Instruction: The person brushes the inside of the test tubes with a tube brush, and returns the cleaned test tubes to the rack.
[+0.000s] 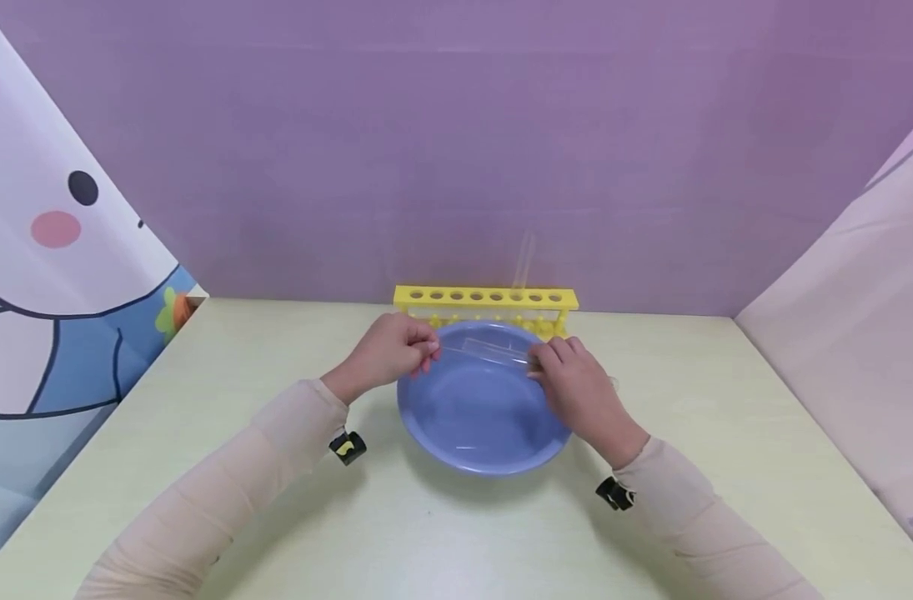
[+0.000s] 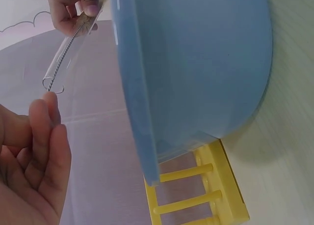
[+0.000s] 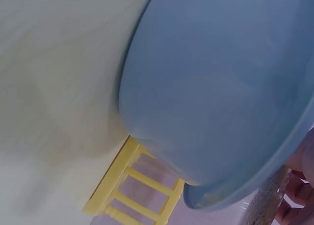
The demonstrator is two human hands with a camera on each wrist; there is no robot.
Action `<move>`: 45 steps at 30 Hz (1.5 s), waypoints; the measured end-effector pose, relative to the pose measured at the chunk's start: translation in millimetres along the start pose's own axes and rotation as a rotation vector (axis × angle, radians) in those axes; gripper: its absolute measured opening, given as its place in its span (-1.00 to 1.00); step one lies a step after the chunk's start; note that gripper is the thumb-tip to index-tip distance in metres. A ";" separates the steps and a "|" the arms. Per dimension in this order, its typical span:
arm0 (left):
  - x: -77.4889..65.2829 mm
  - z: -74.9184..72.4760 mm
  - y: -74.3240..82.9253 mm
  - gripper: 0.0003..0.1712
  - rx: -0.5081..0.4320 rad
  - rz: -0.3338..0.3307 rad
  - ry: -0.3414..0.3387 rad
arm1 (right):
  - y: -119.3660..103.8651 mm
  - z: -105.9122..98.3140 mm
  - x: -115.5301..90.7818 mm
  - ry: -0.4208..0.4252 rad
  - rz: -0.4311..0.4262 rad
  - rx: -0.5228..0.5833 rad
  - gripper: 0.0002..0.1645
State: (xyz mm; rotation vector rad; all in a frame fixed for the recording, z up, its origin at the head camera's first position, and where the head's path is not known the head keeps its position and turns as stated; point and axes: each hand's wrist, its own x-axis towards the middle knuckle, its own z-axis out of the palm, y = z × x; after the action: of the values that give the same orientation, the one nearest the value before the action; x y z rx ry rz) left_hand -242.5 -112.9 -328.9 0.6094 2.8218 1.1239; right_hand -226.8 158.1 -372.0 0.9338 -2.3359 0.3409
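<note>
Pale tabletop [image 1: 471,542] — arms [image 1: 223,475] angled inward, left grip [image 1: 392,346] pinching brush wire [image 2: 63,57], right grip [image 1: 579,387] curled round test tube [image 1: 495,352].

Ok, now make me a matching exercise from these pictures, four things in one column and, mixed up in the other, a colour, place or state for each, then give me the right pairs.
Column one:
1. Basin
2. Rack
3. Brush
4. Test tube above the basin

Column two:
A. Pinched at its wire end by the left hand
B. Gripped by the right hand
C. Blue, standing on the table
D. Yellow, behind the basin

Right pairs: 1-C, 2-D, 3-A, 4-B.
</note>
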 end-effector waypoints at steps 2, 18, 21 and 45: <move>-0.4 -0.5 -1.0 -0.74 -0.001 0.006 0.007 | 0.3 0.1 0.6 0.000 -0.002 0.002 -0.73; -3.2 -10.3 2.5 -0.79 0.014 0.011 0.022 | 5.8 -2.2 2.2 -0.037 0.024 0.021 -0.77; -4.4 -10.9 0.3 -0.79 0.028 0.027 0.032 | 5.4 -2.1 2.0 -0.050 0.033 0.028 -0.76; -15.2 -17.1 -6.5 -0.83 0.075 0.087 0.121 | 4.7 -0.4 3.3 -0.126 0.083 0.107 -0.72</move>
State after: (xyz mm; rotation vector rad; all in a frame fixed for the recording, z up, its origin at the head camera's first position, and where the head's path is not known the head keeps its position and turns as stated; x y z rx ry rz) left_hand -233.9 -134.0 -322.2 0.6988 2.9794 1.1083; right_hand -231.8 159.9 -369.7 0.9342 -2.4978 0.4568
